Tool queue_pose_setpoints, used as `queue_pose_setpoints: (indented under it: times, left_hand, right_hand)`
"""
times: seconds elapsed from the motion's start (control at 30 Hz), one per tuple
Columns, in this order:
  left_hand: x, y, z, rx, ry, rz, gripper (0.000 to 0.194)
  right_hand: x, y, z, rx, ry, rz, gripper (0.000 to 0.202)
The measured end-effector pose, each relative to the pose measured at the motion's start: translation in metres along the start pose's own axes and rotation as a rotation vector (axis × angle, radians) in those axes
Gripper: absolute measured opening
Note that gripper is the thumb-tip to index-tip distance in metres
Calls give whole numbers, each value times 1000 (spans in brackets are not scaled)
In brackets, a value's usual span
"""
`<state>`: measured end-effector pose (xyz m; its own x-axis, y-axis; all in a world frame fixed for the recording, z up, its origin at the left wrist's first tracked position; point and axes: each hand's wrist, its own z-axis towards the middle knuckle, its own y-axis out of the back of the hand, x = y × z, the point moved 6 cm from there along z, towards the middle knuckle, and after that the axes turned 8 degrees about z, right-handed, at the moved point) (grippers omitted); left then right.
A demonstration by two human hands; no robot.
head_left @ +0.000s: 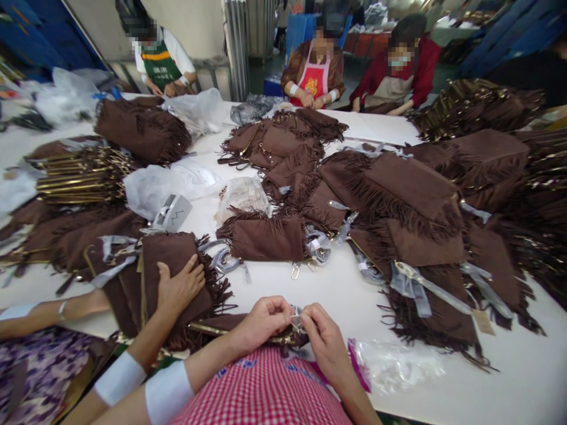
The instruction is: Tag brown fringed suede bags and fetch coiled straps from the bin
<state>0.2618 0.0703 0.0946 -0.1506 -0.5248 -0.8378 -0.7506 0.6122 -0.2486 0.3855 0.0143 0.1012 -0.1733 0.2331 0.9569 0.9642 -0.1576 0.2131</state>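
White desk (266,289) carrying piles of brown fringed bags (411,183), with the wearer's hands at its near edge, above a red-checked apron (266,389). Left hand (266,321) and right hand (325,339) face each other, both closed in fingertip pinches on a small clear piece (295,319) between them; its exact form cannot be made out. Close below the pinch lies the right end of a brown pouch (225,321). Its long axis, marked by a gold zipper (206,328), runs crosswise to the body, from between the hands leftward past the left hand, which partly covers it and is the nearer; the right hand stands just beyond the right end. Right of the hands lies a clear plastic bag (398,366) with a purple edge. Ahead, a flat fringed bag (268,239) also lies crosswise. Farther left, a neighbour's hand (181,286) rests spread on a brown bag (163,254).
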Motion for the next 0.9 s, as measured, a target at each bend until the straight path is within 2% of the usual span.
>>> queue_pose_setpoints:
  times: [0.13,0.23,0.33,0.5,0.6,0.67,0.77,0.83,0.9]
  left_hand:
    - [10,-5,3,128,21,-154,21]
    - [11,-5,5,153,6,-292,19]
    - [8,-7,2,213,32,-371,19]
    - [1,-9,-2,262,22,-377,16]
    - [4,-8,-2,262,40,-331,16]
    - [7,-8,-1,269,51,-308,16]
    - [14,-9,1,265,72,-243,16]
    - [16,-10,3,256,77,-193,18]
    - [14,-13,4,255,59,-170,25]
  right_hand:
    - [6,4,-2,132,-57,-64,29]
    - [17,12,-9,304,-112,-96,14]
    - [22,23,-19,414,-149,-90,25]
    - [3,44,-30,306,-190,-7,12]
    - [-9,45,-37,298,-263,118,12]
    - [-8,46,-36,231,-284,210,15]
    - [6,49,-22,100,-185,172,13]
    - [22,44,-11,116,-54,20,16]
    - [35,37,0,147,48,-87,26]
